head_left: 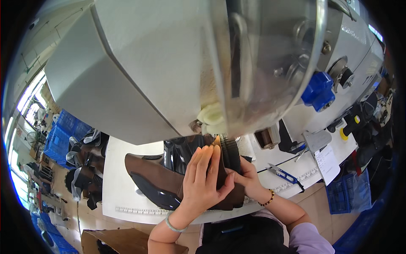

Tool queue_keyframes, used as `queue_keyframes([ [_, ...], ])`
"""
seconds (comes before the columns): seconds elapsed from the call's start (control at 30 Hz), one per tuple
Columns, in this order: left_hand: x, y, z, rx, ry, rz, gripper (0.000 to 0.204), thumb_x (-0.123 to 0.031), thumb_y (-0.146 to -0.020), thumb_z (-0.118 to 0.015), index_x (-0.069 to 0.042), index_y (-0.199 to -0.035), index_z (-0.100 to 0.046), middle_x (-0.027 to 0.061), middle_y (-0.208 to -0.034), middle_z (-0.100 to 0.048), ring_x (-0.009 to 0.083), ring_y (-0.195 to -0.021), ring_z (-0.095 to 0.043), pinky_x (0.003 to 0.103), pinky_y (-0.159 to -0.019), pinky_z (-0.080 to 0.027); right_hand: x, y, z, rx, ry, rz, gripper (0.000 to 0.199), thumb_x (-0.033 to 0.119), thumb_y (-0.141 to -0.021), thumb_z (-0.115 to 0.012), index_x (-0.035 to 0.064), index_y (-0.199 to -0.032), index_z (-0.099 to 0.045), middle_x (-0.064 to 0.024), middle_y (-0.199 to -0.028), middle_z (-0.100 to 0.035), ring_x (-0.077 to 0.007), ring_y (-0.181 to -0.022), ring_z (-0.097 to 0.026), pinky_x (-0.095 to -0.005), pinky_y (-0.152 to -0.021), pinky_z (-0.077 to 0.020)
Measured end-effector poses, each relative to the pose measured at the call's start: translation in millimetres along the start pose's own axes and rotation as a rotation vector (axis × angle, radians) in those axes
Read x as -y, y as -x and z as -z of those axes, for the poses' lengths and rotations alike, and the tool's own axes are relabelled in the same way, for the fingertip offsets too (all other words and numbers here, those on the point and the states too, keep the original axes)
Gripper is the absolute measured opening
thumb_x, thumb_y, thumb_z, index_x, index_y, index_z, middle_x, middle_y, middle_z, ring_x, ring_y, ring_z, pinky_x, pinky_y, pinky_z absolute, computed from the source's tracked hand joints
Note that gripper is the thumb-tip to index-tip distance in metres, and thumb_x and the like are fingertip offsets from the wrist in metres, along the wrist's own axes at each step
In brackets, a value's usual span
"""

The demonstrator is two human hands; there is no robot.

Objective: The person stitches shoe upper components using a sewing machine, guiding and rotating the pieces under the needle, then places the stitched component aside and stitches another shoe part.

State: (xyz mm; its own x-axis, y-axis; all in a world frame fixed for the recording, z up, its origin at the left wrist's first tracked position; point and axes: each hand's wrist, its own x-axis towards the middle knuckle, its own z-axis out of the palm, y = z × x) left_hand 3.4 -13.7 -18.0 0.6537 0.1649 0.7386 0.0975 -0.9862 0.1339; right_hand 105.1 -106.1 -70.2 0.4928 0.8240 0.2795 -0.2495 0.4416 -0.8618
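A brown and black leather boot upper (146, 169), with glossy black parts and a dark ribbed strip (230, 154) along one side, lies under the head of a grey sewing machine (139, 63). My left hand (203, 180) rests on the brown leather, its fingers stretched out towards the needle area and its thumb spread to the right. At the right edge of the upper, my right hand (251, 180) grips the leather, with some fingertips hidden behind it. The machine head and a clear guard (270, 84) hide the stitching point.
Blue-handled thread snips (284, 172) lie on the white table (116, 190) at right, near a paper sheet (327, 163). A blue knob (318, 91) juts from the machine. Boot parts (89, 178) hang at left; a cardboard box (122, 241) and blue crates (340, 194) stand below.
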Motion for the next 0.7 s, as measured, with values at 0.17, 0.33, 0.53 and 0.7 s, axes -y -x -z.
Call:
queue_keyframes([
  [0.17, -2, 3, 0, -0.07, 0.022, -0.041, 0.051, -0.012, -0.067, -0.064, 0.008, -0.113, -0.054, 0.0192, -0.116, -0.052, 0.0364, -0.107, -0.053, 0.044, -0.095, -0.042, 2, 2, 9, 0.104, 0.123, 0.035, 0.03, 0.009, -0.089, -0.056, -0.0013, -0.117, -0.052, -0.0015, -0.1, -0.061, -0.0061, -0.092, -0.052, -0.0223, -0.082, -0.0428],
  [0.33, -1, -3, 7, 0.017, 0.026, -0.101, 0.05, -0.011, -0.071, -0.063, 0.011, -0.115, -0.052, 0.0208, -0.122, -0.049, 0.0338, -0.114, -0.05, 0.043, -0.096, -0.042, 1, 5, 5, 0.078, 0.103, 0.047, 0.028, 0.009, -0.088, -0.057, -0.0016, -0.114, -0.054, -0.0017, -0.097, -0.061, -0.0058, -0.09, -0.053, -0.0217, -0.081, -0.0432],
  [0.53, -3, 1, -1, -0.039, 0.123, -0.045, 0.051, -0.006, -0.07, -0.062, 0.011, -0.116, -0.05, 0.0208, -0.123, -0.048, 0.0345, -0.116, -0.048, 0.044, -0.098, -0.04, 3, 4, 3, 0.064, 0.083, 0.019, 0.027, 0.007, -0.088, -0.057, -0.0014, -0.113, -0.055, -0.0011, -0.099, -0.061, -0.0048, -0.089, -0.051, -0.0214, -0.08, -0.0433],
  [0.7, -6, -1, 0, -0.065, 0.139, -0.021, 0.051, -0.006, -0.07, -0.061, 0.011, -0.116, -0.05, 0.0208, -0.123, -0.049, 0.0345, -0.115, -0.049, 0.042, -0.097, -0.041, 2, 3, 0, 0.033, 0.042, 0.009, 0.026, 0.006, -0.088, -0.056, -0.0015, -0.113, -0.055, -0.001, -0.099, -0.061, -0.0046, -0.089, -0.051, -0.0215, -0.079, -0.0434],
])
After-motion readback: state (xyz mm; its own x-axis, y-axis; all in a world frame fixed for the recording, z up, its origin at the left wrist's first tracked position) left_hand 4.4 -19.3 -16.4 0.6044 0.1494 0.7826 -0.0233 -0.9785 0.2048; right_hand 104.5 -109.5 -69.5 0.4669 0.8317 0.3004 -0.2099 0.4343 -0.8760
